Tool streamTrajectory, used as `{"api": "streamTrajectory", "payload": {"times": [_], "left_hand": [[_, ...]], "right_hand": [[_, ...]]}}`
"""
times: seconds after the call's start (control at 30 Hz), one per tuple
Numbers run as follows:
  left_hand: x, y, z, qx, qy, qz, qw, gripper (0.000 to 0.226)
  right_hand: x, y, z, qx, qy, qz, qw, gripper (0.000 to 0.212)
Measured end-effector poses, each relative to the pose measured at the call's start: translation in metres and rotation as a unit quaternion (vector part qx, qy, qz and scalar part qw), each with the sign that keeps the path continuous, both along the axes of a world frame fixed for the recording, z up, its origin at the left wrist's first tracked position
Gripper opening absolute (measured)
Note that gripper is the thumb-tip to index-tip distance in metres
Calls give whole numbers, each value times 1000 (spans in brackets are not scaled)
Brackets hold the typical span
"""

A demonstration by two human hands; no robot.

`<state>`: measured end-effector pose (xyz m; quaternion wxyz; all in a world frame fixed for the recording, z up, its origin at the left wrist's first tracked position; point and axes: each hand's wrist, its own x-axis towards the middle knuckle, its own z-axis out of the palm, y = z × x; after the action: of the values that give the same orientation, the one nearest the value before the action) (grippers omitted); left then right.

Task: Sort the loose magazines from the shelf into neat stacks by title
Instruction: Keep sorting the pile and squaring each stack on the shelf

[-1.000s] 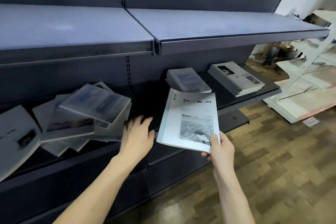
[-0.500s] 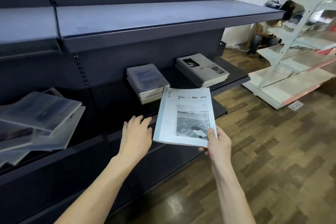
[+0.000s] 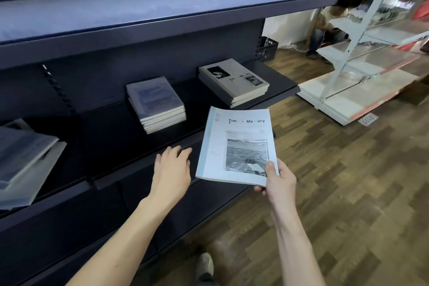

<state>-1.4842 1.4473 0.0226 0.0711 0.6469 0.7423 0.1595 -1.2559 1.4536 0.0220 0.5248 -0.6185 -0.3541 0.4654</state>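
The right hand (image 3: 279, 180) pinches the near right corner of a pale blue softcover magazine (image 3: 236, 146) with a black-and-white photo on its cover, thumb on top, holding it in the air just off the front edge of the dark metal shelf (image 3: 144, 165). The left hand (image 3: 171, 169) hovers over that front edge, fingers relaxed and holding nothing. Near the shelf's right end lies a neat stack of grey-covered magazines (image 3: 234, 82); to its left, a stack of plastic-sleeved bluish magazines (image 3: 156, 103). At the left edge sits a loose, blurred pile, apparently sleeved magazines (image 3: 25, 160).

two stacks (image 3: 156, 104) (image 3: 234, 82) side by side on shelf (image 3: 111, 146)
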Motion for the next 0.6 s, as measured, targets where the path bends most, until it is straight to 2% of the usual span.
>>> {"api": "streamTrajectory", "payload": {"times": [0.33, 0.6], "left_hand": [[33, 85, -15, 6, -7, -10, 1000, 42], [43, 162, -27, 0, -32, 6, 999, 43]], "right_hand": [[33, 77, -1, -6, -21, -4, 1000, 24], [65, 151, 12, -6, -74, 86, 993, 23]]}}
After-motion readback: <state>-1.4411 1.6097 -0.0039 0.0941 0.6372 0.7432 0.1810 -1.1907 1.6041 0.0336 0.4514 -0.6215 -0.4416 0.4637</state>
